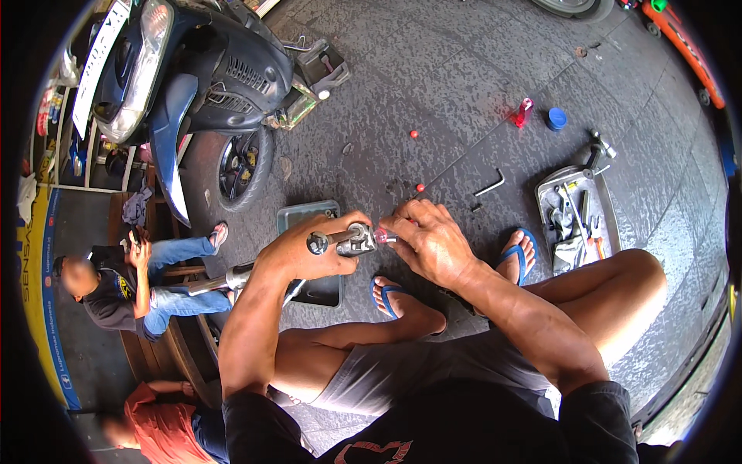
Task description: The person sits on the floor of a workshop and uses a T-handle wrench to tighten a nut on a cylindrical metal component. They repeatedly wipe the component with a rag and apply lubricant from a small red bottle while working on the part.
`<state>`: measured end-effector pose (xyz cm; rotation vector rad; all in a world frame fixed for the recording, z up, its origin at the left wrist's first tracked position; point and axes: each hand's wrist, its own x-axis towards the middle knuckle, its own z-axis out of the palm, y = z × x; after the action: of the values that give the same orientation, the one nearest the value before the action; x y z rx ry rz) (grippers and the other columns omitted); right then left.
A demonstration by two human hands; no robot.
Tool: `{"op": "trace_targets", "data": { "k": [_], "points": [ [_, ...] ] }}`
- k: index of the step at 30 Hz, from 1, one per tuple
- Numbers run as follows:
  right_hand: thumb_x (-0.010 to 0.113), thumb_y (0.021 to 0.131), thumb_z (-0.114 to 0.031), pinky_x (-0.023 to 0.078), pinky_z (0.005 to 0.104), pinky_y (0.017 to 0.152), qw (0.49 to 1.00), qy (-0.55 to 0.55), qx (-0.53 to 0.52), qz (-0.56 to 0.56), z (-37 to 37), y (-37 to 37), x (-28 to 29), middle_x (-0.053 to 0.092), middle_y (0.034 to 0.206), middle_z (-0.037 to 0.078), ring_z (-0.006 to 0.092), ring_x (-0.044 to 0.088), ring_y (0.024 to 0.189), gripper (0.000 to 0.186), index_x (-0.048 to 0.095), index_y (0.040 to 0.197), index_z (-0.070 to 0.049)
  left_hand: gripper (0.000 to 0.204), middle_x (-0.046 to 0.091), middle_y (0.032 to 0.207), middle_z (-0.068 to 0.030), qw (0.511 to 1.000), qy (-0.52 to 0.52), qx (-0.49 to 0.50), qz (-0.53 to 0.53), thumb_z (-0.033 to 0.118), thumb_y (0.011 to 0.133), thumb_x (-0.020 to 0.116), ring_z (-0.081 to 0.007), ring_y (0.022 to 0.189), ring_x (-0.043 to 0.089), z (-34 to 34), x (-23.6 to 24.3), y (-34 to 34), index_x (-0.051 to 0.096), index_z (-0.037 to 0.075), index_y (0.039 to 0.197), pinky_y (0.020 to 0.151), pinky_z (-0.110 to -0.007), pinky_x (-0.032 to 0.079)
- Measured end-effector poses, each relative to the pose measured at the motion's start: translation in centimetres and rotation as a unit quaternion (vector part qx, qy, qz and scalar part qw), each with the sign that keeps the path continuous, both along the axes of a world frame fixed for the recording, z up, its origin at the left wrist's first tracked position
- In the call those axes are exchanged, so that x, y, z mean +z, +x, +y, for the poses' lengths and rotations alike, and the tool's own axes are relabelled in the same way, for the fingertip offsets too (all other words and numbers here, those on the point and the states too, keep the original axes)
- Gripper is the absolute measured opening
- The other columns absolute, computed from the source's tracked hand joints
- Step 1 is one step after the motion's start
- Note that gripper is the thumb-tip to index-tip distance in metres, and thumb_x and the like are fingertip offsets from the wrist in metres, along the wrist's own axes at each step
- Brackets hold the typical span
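My left hand (336, 232) is wrapped round a silver metal part (358, 240) with a rounded end, held above the floor in front of me. A long silver tube (226, 280) shows on the far side of my left forearm; it looks like part of the same piece, like a motorcycle fork leg, but my arm hides the join. At the metal end, my right hand (433, 240) pinches a small translucent red piece (382, 235); its kind is too small to make out. Beneath my left hand lies a grey tray (334, 292), partly covered.
A tool tray (612, 203) stands right, near a hex key (490, 184). Farther off are a red bottle (525, 113), a blue lid (556, 118) and an orange floor jack (686, 52). A dark blue motorcycle (239, 73) stands left; two people (112, 298) sit beyond it.
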<state>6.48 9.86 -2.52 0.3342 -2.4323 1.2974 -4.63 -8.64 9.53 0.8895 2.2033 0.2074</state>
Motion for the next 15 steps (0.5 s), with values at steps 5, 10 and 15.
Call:
{"op": "trace_targets", "data": {
  "k": [5, 10, 15],
  "points": [
    [0.075, 0.078, -0.011, 0.046, 0.0416, 0.087, 1.000, -0.001, -0.001, -0.011, -0.3, 0.3, -0.5, 0.059, 0.102, 0.004, 0.0248, 0.059, 0.101, 0.038, 0.069, 0.115, -0.012, 0.047, 0.069, 0.100, -0.0145, 0.999, -0.043, 0.008, 0.008, 0.016, 0.075, 0.068, -0.0368, 0.092, 0.068, -0.2, -0.6, 0.2, 0.058, 0.008, 0.120, 0.080, -0.043, 0.053],
    [0.075, 0.079, -0.011, 0.046, 0.0413, 0.088, 1.000, -0.012, 0.000, -0.020, -0.4, 0.5, -1.3, 0.059, 0.103, 0.004, 0.0245, 0.059, 0.103, 0.035, 0.069, 0.113, -0.012, 0.043, 0.067, 0.109, -0.0111, 0.999, -0.033, -0.015, -0.012, 0.015, 0.075, 0.067, -0.0344, 0.094, 0.067, 0.2, -0.9, 0.0, 0.060, 0.007, 0.116, 0.083, -0.041, 0.053],
    [0.074, 0.080, -0.012, 0.046, 0.0415, 0.089, 0.999, -0.027, 0.004, -0.020, -0.7, 0.6, -1.6, 0.060, 0.104, 0.004, 0.0245, 0.059, 0.104, 0.032, 0.070, 0.112, -0.013, 0.051, 0.071, 0.088, -0.0167, 0.999, -0.027, -0.029, -0.006, 0.015, 0.075, 0.068, -0.0350, 0.081, 0.070, -0.1, -1.0, 0.0, 0.056, 0.013, 0.124, 0.075, -0.044, 0.052]
  ]
}}
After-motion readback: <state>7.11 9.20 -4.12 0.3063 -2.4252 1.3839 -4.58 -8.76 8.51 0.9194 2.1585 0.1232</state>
